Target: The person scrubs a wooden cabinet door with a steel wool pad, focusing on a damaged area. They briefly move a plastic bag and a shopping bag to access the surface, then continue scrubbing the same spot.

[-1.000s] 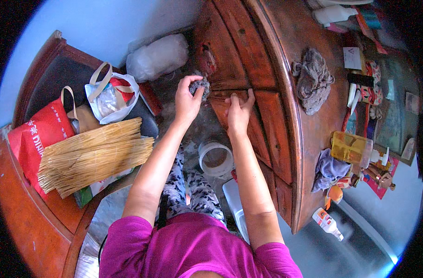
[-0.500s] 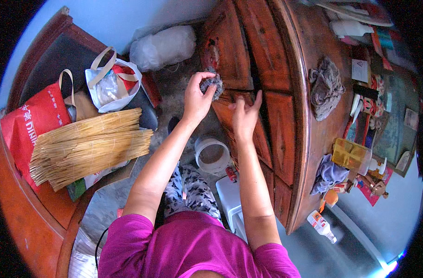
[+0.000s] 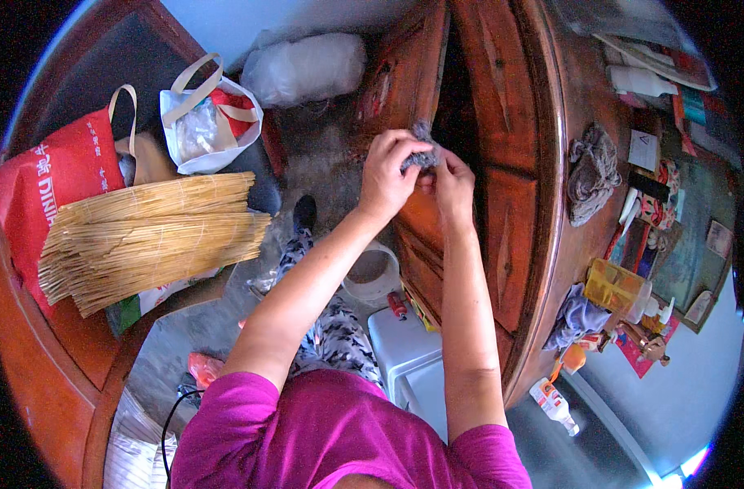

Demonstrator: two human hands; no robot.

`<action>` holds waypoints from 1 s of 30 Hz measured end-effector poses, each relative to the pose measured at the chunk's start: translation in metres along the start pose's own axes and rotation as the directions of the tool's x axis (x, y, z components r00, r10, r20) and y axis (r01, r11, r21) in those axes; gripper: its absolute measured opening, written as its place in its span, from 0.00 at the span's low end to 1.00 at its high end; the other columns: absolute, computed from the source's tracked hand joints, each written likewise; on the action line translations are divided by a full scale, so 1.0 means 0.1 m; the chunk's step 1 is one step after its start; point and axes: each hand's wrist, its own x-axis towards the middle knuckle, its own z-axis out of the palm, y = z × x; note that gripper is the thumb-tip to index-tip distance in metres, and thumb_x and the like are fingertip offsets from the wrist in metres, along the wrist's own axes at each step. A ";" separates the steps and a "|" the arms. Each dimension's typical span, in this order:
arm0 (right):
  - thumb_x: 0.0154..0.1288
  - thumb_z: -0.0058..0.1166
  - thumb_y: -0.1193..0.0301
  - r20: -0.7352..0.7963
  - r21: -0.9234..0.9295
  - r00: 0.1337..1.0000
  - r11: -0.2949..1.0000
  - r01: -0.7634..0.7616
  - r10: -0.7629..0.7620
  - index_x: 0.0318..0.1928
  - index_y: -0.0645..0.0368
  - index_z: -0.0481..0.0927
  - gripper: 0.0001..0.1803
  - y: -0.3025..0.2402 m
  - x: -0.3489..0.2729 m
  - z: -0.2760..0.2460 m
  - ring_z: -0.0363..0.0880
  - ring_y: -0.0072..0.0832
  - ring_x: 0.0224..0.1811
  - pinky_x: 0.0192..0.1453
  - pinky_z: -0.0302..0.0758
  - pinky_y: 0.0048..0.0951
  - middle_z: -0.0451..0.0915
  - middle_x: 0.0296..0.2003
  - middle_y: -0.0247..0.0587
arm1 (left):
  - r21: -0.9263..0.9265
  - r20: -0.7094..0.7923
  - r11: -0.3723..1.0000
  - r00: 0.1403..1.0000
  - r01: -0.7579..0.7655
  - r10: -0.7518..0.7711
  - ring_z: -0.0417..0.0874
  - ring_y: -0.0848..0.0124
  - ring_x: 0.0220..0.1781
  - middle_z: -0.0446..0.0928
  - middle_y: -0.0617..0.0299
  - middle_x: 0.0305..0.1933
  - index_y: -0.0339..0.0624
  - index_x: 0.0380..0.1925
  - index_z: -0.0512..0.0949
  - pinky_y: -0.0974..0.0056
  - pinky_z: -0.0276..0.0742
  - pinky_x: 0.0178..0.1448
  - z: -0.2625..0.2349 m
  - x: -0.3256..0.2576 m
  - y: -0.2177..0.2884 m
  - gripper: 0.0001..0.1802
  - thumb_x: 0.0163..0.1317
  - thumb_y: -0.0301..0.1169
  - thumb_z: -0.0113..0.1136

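A small wad of grey rag (image 3: 423, 153) is bunched in my left hand (image 3: 388, 175), whose fingers curl round it. My right hand (image 3: 453, 186) meets it from the other side, its fingers closed at the rag's edge. Both hands are in front of the dark reddish wooden cabinet, close to the edge of a cabinet door (image 3: 405, 85) that stands partly ajar. A dark gap shows between this door and the neighbouring wooden panel (image 3: 498, 81). The fingertips of my right hand are partly hidden behind the rag.
Below my hands stands a whitish bucket (image 3: 372, 275), near a white box (image 3: 400, 338). Another grey rag (image 3: 594, 175) lies on the cabinet top among bottles and a yellow container (image 3: 615, 287). Left are bundled thin sticks (image 3: 156, 236), a red bag (image 3: 58, 196) and a white bag (image 3: 213, 122).
The cabinet door has swung wider, enlarging the dark gap. My left hand has moved right with the rag, and my right hand has closed its fingers and come to meet it.
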 end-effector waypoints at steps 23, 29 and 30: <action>0.78 0.53 0.58 0.043 0.239 0.999 0.971 -0.020 0.010 0.48 0.62 0.82 0.18 0.12 0.08 0.18 0.78 0.20 0.39 0.44 0.76 0.24 0.83 0.39 0.33 | -0.404 -0.014 0.817 0.890 0.411 -0.455 0.81 0.63 0.48 0.80 0.57 0.42 0.38 0.40 0.80 0.59 0.76 0.55 0.00 -0.10 -0.34 0.11 0.58 0.17 0.66; 0.78 0.53 0.60 0.085 0.324 0.996 0.945 -0.036 0.009 0.46 0.60 0.80 0.15 0.24 0.14 0.30 0.77 0.19 0.38 0.43 0.75 0.24 0.81 0.38 0.33 | -0.085 -0.190 0.984 0.967 0.158 -0.172 0.78 0.55 0.49 0.76 0.54 0.43 0.39 0.39 0.79 0.56 0.74 0.56 0.02 0.11 -0.08 0.13 0.53 0.17 0.66; 0.78 0.53 0.60 0.071 0.284 0.997 0.959 -0.016 -0.005 0.45 0.60 0.80 0.15 0.34 0.17 0.26 0.76 0.19 0.38 0.43 0.75 0.23 0.81 0.38 0.33 | -0.082 -0.181 0.990 0.975 0.115 -0.129 0.78 0.53 0.49 0.74 0.53 0.43 0.39 0.38 0.79 0.56 0.74 0.56 0.03 0.08 -0.08 0.13 0.53 0.17 0.66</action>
